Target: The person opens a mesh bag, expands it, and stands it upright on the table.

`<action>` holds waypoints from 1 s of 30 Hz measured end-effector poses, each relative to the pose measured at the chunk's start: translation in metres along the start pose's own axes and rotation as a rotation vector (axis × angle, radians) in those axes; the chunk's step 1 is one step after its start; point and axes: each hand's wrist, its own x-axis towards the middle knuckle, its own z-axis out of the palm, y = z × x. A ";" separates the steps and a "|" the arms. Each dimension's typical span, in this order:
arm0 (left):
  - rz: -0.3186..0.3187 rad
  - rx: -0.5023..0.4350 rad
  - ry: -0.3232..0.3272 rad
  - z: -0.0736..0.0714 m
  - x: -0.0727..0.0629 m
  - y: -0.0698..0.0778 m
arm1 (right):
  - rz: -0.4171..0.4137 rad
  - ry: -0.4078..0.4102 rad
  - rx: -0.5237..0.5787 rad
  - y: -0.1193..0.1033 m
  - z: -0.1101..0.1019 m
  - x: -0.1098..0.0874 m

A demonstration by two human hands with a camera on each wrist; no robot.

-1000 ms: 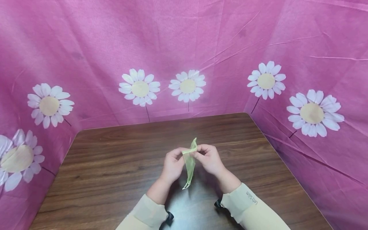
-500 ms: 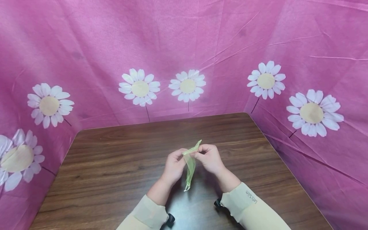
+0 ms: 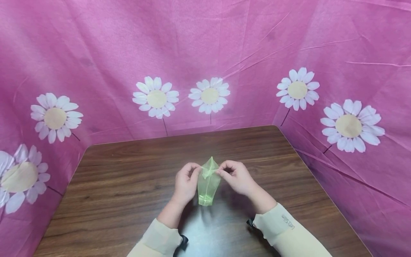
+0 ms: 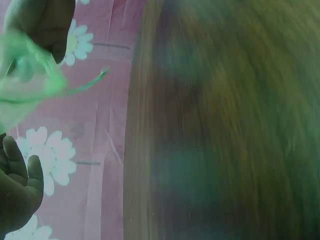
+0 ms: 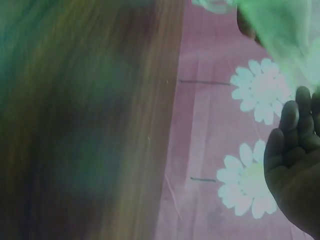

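A sheer light-green drawstring bag (image 3: 208, 184) hangs spread out above the table between both hands. My left hand (image 3: 186, 184) pinches its left edge near the top with thumb and fingers. On the opposite edge, at about the same height, my right hand (image 3: 237, 178) pinches the fabric. A pointed flap of the bag rises above the hands, and its lower end hangs free. In the left wrist view, part of the bag (image 4: 35, 85) shows with a thin cord sticking out. The right wrist view catches the bag (image 5: 280, 25) blurred at the top right.
A dark wood-grain table (image 3: 128, 189) lies under the hands. Behind it and along both sides hangs a pink cloth (image 3: 205, 43) printed with white daisies. Black straps (image 3: 183, 242) show at the cuffs of the sleeves.
The hands have drawn slightly apart, the left hand moving left. The bag has gone from a narrow, folded strip to a wider, flatter shape facing me.
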 end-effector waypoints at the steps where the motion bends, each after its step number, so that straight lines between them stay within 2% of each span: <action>1: 0.013 0.018 -0.001 -0.002 0.000 -0.001 | 0.005 -0.019 -0.032 0.000 -0.003 0.000; 5: 0.058 0.083 -0.008 -0.010 0.001 -0.005 | -0.020 -0.085 -0.167 -0.002 -0.013 0.000; 9: 0.103 0.117 -0.011 -0.013 0.001 -0.009 | -0.106 -0.101 -0.275 -0.001 -0.018 0.001; 15: 0.197 0.102 -0.060 -0.014 0.004 -0.013 | -0.179 -0.084 -0.284 -0.001 -0.019 -0.001; 17: 0.242 0.133 -0.070 -0.015 0.005 -0.014 | -0.193 -0.084 -0.284 -0.001 -0.019 -0.002; 21: 0.319 0.212 -0.037 -0.016 0.006 -0.015 | -0.219 -0.100 -0.334 0.000 -0.021 -0.002; 26: 0.358 0.232 -0.016 -0.016 0.006 -0.015 | -0.233 -0.114 -0.391 0.004 -0.024 -0.003; 30: 0.362 0.235 -0.043 -0.016 0.006 -0.015 | -0.204 -0.145 -0.341 0.006 -0.026 -0.003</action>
